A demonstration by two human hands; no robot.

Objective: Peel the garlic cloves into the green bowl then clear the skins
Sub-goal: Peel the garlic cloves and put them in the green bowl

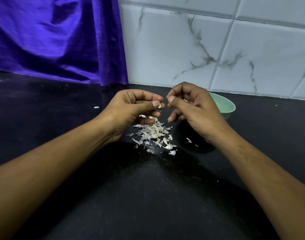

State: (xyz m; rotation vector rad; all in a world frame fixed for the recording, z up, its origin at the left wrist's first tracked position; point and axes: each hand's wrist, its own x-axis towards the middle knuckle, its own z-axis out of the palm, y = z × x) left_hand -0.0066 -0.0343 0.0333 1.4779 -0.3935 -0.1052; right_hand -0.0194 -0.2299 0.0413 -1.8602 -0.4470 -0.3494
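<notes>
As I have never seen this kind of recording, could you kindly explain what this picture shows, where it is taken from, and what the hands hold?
There is no machine here: a person works with two bare hands. The one picture comes from a wide-angle camera worn on the head, looking forward and down, so both forearms reach in from below. The left hand pinches a garlic clove between thumb and fingers. The right hand is curled close beside it; whether it pinches a scrap of skin is too small to tell. Under them, on the black counter, lies a pile of skins with a few cloves among them. The green bowl stands behind the right hand, partly hidden. A purple cloth hangs at the back left.
</notes>
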